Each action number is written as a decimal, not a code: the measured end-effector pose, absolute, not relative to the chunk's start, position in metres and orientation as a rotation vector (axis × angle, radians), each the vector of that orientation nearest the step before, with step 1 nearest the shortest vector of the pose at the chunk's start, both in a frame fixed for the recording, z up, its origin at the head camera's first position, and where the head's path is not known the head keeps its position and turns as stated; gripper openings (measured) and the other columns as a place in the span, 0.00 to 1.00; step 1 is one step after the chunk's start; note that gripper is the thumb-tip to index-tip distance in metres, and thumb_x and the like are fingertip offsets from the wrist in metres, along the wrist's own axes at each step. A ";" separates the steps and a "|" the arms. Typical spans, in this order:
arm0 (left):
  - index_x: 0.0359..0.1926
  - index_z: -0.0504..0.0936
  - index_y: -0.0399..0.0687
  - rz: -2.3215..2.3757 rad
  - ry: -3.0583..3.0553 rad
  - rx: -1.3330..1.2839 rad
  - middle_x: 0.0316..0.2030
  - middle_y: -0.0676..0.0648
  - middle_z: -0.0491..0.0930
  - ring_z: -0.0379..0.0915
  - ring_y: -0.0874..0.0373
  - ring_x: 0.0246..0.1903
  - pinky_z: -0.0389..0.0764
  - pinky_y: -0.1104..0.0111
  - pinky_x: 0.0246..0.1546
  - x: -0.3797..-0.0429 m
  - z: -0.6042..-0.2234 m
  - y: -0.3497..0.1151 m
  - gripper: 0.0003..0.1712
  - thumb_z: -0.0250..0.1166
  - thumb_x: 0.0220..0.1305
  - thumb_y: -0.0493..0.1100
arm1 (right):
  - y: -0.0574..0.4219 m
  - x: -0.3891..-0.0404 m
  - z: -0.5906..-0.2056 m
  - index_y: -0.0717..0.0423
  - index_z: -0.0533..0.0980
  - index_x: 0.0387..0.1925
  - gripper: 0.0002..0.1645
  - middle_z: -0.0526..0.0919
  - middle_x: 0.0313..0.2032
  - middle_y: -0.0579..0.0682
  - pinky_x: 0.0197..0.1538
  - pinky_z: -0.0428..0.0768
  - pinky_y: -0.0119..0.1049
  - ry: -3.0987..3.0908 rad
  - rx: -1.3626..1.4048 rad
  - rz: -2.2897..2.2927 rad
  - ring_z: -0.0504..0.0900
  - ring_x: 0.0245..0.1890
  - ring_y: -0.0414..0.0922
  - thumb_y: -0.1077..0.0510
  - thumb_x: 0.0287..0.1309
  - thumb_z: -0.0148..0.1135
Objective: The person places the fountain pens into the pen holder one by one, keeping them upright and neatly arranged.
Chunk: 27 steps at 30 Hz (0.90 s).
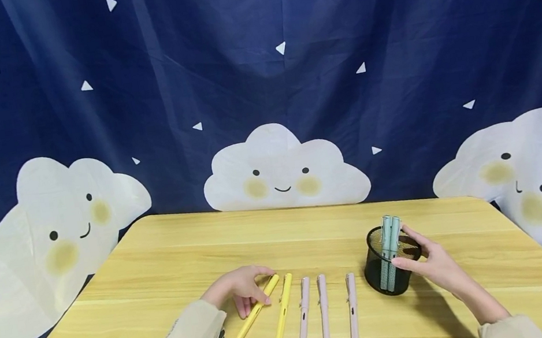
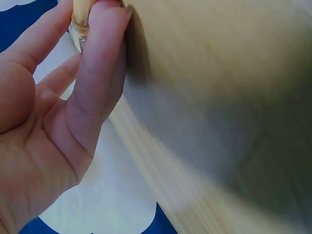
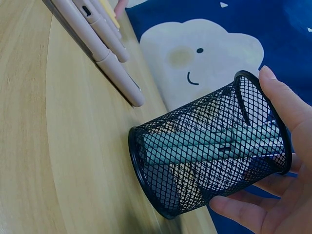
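My left hand (image 1: pixel 243 287) pinches the upper part of a yellow pen (image 1: pixel 252 323) lying slanted on the table; its barrel shows between the fingers in the left wrist view. A second yellow pen (image 1: pixel 282 313) lies just right of it. My right hand (image 1: pixel 440 266) grips the rim of a black mesh pen holder (image 3: pixel 195 185), thumb on the near side and fingers around the far side. Two green pens (image 1: pixel 389 250) stand inside the holder, leaning together with their tops above the rim.
Three pale purple pens (image 1: pixel 304 319) lie roughly parallel between the yellow pens and the holder, the rightmost one (image 1: pixel 353 314) set apart. The wooden table (image 1: pixel 167 249) ends at a dark blue curtain (image 1: pixel 249 90) with white clouds.
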<state>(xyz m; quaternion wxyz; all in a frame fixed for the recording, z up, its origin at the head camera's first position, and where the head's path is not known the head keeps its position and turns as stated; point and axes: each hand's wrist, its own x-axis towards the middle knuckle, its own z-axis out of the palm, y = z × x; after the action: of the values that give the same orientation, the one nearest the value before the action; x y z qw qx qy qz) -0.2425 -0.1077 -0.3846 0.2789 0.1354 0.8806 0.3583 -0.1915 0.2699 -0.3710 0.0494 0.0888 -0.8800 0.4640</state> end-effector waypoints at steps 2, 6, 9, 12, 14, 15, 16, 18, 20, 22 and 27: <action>0.62 0.64 0.50 0.947 2.371 0.368 0.17 0.41 0.72 0.69 0.56 0.09 0.77 0.63 0.11 -0.243 -0.384 -0.107 0.38 0.67 0.49 0.35 | 0.270 -0.192 -0.371 0.63 0.45 0.67 0.48 0.60 0.58 0.71 0.51 0.68 0.51 -2.678 0.272 1.414 0.61 0.56 0.64 0.56 0.53 0.62; 0.62 0.65 0.51 0.918 2.387 0.375 0.16 0.42 0.71 0.69 0.56 0.09 0.77 0.63 0.12 -0.243 -0.384 -0.106 0.37 0.67 0.50 0.34 | 0.270 -0.192 -0.372 0.63 0.45 0.67 0.48 0.61 0.58 0.70 0.49 0.70 0.47 -2.672 0.273 1.408 0.62 0.55 0.63 0.56 0.53 0.62; 0.61 0.66 0.52 0.898 2.395 0.376 0.15 0.42 0.71 0.69 0.56 0.09 0.77 0.63 0.12 -0.243 -0.383 -0.105 0.36 0.67 0.50 0.34 | 0.270 -0.192 -0.372 0.63 0.46 0.67 0.48 0.62 0.58 0.68 0.50 0.70 0.46 -2.674 0.272 1.401 0.63 0.56 0.62 0.55 0.53 0.62; 0.61 0.66 0.53 0.882 2.405 0.386 0.14 0.43 0.71 0.69 0.56 0.09 0.77 0.62 0.12 -0.244 -0.382 -0.104 0.36 0.66 0.50 0.33 | 0.270 -0.192 -0.372 0.64 0.46 0.66 0.48 0.61 0.58 0.69 0.52 0.67 0.51 -2.673 0.276 1.409 0.61 0.56 0.63 0.56 0.53 0.62; 0.60 0.66 0.53 0.882 2.412 0.397 0.14 0.44 0.70 0.69 0.56 0.09 0.77 0.62 0.12 -0.244 -0.382 -0.104 0.35 0.66 0.50 0.33 | 0.270 -0.192 -0.371 0.64 0.45 0.66 0.48 0.60 0.58 0.70 0.53 0.65 0.54 -2.673 0.275 1.411 0.60 0.57 0.65 0.56 0.53 0.62; 0.60 0.66 0.53 0.886 2.412 0.400 0.14 0.44 0.70 0.68 0.56 0.09 0.77 0.63 0.12 -0.244 -0.381 -0.104 0.35 0.66 0.50 0.33 | 0.270 -0.193 -0.371 0.65 0.45 0.66 0.48 0.59 0.58 0.71 0.53 0.64 0.55 -2.672 0.276 1.412 0.59 0.57 0.65 0.56 0.52 0.62; 0.60 0.66 0.53 0.894 2.412 0.405 0.13 0.45 0.69 0.68 0.57 0.08 0.77 0.63 0.12 -0.244 -0.381 -0.104 0.35 0.66 0.50 0.32 | 0.270 -0.192 -0.371 0.65 0.45 0.66 0.48 0.59 0.58 0.71 0.53 0.64 0.55 -2.674 0.276 1.408 0.59 0.57 0.66 0.56 0.52 0.62; 0.60 0.66 0.53 0.909 2.412 0.412 0.13 0.45 0.68 0.67 0.58 0.08 0.77 0.63 0.11 -0.245 -0.380 -0.104 0.35 0.65 0.50 0.32 | 0.270 -0.193 -0.372 0.65 0.45 0.66 0.48 0.59 0.58 0.71 0.53 0.64 0.55 -2.676 0.278 1.403 0.59 0.57 0.65 0.56 0.52 0.62; 0.60 0.66 0.53 0.918 2.415 0.417 0.13 0.45 0.69 0.66 0.58 0.08 0.77 0.63 0.11 -0.245 -0.381 -0.105 0.35 0.65 0.50 0.32 | 0.270 -0.193 -0.372 0.65 0.45 0.66 0.48 0.60 0.58 0.70 0.53 0.65 0.54 -2.676 0.283 1.402 0.60 0.57 0.65 0.57 0.53 0.62; 0.60 0.66 0.53 0.923 2.420 0.424 0.14 0.44 0.70 0.66 0.58 0.08 0.77 0.63 0.11 -0.246 -0.381 -0.105 0.36 0.66 0.50 0.32 | 0.270 -0.193 -0.373 0.65 0.45 0.66 0.48 0.60 0.58 0.70 0.53 0.65 0.54 -2.675 0.285 1.405 0.60 0.56 0.64 0.57 0.53 0.62; 0.61 0.65 0.53 0.914 2.443 0.467 0.15 0.43 0.71 0.66 0.59 0.08 0.75 0.67 0.10 -0.249 -0.382 -0.106 0.36 0.65 0.50 0.32 | 0.270 -0.193 -0.372 0.64 0.45 0.67 0.49 0.56 0.59 0.72 0.54 0.62 0.57 -2.677 0.267 1.429 0.57 0.58 0.66 0.56 0.52 0.62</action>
<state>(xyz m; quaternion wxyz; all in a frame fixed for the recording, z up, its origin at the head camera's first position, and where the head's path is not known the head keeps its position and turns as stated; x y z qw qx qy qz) -0.2491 -0.1056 -0.3822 0.2435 0.1711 0.8942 0.3345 -0.1927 0.2700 -0.3715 0.0475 0.0875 -0.8778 0.4686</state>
